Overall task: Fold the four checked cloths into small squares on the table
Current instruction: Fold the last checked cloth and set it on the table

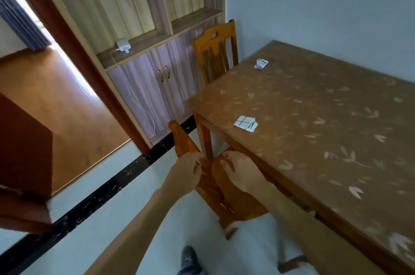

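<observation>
Head view, big to small. What's biggest?
– Table (325,117), brown top w/ leaf print, fills the right side. Next is the shelf unit (143,27) on the back wall, 2 doors low down.

Chairs?
– 2, both wood. Near chair (238,198) has its seat pushed under the table's near-left side. Far chair (215,50) stands at the far-left corner, upright, by the shelf unit.

Hands?
– Both on the near chair's back. Left hand (184,171) has fingers curled round the rail from the outer side. Right hand (243,173) grips it from the seat side, thumb showing. They're close together, not touching. Neither is on a cloth.

And the cloths?
– 2 in view, both on the table, well apart. Folded cloth (246,123), white w/ dark lines, lies flat as a small square near the left edge. Bunched cloth (261,63) sits at the far-left corner near the far chair; can't tell its fold.
</observation>
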